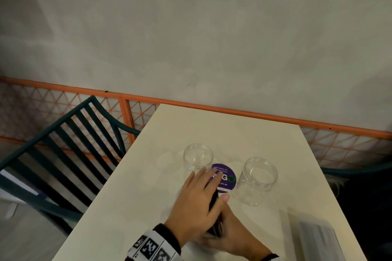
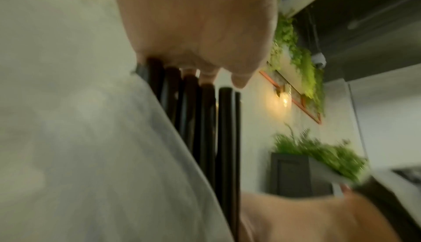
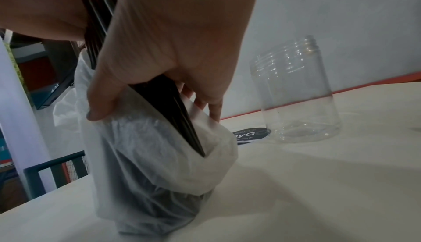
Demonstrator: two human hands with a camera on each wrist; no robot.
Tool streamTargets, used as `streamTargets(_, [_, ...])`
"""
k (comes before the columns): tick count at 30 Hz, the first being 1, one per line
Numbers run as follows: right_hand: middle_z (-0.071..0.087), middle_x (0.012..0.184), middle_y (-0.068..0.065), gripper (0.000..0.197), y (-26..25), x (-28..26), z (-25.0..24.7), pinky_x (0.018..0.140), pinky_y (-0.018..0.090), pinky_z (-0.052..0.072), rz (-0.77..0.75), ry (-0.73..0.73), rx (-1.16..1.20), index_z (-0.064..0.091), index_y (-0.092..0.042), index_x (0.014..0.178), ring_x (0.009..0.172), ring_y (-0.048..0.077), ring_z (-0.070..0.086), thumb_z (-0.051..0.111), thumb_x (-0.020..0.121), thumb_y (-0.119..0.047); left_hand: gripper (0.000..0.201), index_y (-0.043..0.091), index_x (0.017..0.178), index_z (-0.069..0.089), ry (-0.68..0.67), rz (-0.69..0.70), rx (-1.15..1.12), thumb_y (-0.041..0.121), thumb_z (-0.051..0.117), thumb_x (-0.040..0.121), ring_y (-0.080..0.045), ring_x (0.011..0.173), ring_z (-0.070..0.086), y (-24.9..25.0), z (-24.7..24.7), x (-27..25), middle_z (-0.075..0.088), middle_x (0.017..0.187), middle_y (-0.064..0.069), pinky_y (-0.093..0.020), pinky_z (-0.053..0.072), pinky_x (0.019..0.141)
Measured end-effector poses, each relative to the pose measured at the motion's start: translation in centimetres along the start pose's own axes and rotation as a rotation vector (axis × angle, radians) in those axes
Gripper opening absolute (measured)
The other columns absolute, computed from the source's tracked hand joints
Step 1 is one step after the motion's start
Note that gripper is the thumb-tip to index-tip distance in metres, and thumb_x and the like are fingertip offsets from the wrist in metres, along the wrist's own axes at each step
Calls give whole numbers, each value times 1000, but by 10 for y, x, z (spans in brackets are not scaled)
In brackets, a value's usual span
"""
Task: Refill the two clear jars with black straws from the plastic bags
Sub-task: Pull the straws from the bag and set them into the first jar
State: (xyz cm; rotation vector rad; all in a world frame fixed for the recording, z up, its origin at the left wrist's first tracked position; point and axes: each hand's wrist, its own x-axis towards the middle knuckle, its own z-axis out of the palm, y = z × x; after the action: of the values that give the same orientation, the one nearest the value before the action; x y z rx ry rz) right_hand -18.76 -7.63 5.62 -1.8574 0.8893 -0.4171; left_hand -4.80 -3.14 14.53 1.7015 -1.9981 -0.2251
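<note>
Both your hands work a bundle of black straws at one plastic bag, with two jars standing empty.

Your left hand (image 1: 196, 203) lies over the black straws (image 1: 214, 207), thumb on one side and fingers on the other, gripping the bundle. Your right hand (image 1: 237, 235) holds the bag (image 3: 145, 165) and bundle from beneath; its fingers curl around the bag's mouth. The straws stick out of the one white bag, which stands on the surface (image 1: 212, 125). Two clear jars (image 1: 198, 158) (image 1: 259, 178) stand upright just beyond your hands, one on each side of one round purple sticker (image 1: 228, 177).
</note>
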Motion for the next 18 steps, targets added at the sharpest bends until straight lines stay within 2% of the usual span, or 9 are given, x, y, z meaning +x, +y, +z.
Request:
streamTargets(2, [38, 138, -12, 100, 1, 0, -2, 105, 26, 40, 17, 1, 21, 21, -45, 134, 128, -1, 39, 84, 58, -48, 71, 34, 139, 30, 109, -99, -236, 73, 18, 80, 5, 134, 20, -13, -14, -5, 31, 141, 20, -20, 15, 113])
streamTargets(4, [39, 134, -12, 92, 0, 0, -4, 104, 26, 41, 41, -18, 33, 24, -48, 128, 126, 0, 40, 83, 58, -51, 85, 37, 139, 25, 146, -218, -467, 82, 34, 68, 10, 129, 24, -35, -23, -15, 26, 138, 23, -17, 26, 105])
streamTargets(5, [37, 134, -12, 91, 0, 0, -6, 106, 28, 40, 42, -24, 40, 24, -49, 128, 126, 1, 39, 83, 58, -51, 96, 39, 141, 18, 49, -287, -568, 85, 43, 60, 6, 128, 28, -47, -24, -21, 21, 138, 22, -16, 31, 100])
streamTargets(7, [29, 133, -17, 98, 1, 1, -8, 109, 31, 37, 58, -57, 17, 19, -52, 127, 128, 1, 34, 85, 55, -49, 111, 40, 142, 8, -260, -320, -615, 79, 61, 53, -1, 126, 34, -65, -21, -30, 20, 139, 18, -9, 35, 92])
streamTargets(9, [24, 130, -19, 111, 1, 3, -12, 109, 32, 37, 113, -147, -70, 12, -51, 132, 126, 4, 32, 87, 51, -45, 102, 39, 141, 16, -375, -289, -618, 61, 73, 59, 0, 124, 41, -74, -12, -35, 38, 137, 16, -5, 37, 91])
streamTargets(11, [25, 132, -14, 120, 0, 4, -18, 108, 33, 37, 178, -253, -160, 1, -48, 137, 126, 10, 34, 87, 54, -37, 86, 45, 132, 31, -290, -326, -640, 52, 76, 60, -5, 116, 52, -76, -5, -35, 53, 124, 14, -18, 45, 94])
streamTargets(13, [30, 138, -9, 120, -1, 4, -23, 110, 33, 35, 213, -317, -197, -1, -45, 140, 129, 15, 35, 84, 57, -32, 72, 52, 119, 41, -211, -374, -663, 49, 77, 56, -8, 110, 57, -79, 0, -34, 59, 114, 15, -25, 49, 93])
streamTargets(16, [38, 142, -8, 110, -5, 1, -30, 112, 31, 32, 228, -323, -172, 13, -31, 145, 132, 13, 36, 83, 60, -36, 65, 52, 110, 47, -126, -418, -680, 59, 73, 51, -1, 105, 57, -83, 4, -37, 63, 110, 14, -15, 48, 85])
streamTargets(18, [44, 135, -11, 100, -11, -3, -33, 106, 18, 34, 216, -274, -86, 24, -27, 140, 126, -1, 41, 83, 60, -41, 72, 46, 109, 50, -39, -441, -674, 70, 70, 44, 7, 97, 57, -86, 3, -40, 65, 107, 13, -5, 45, 75])
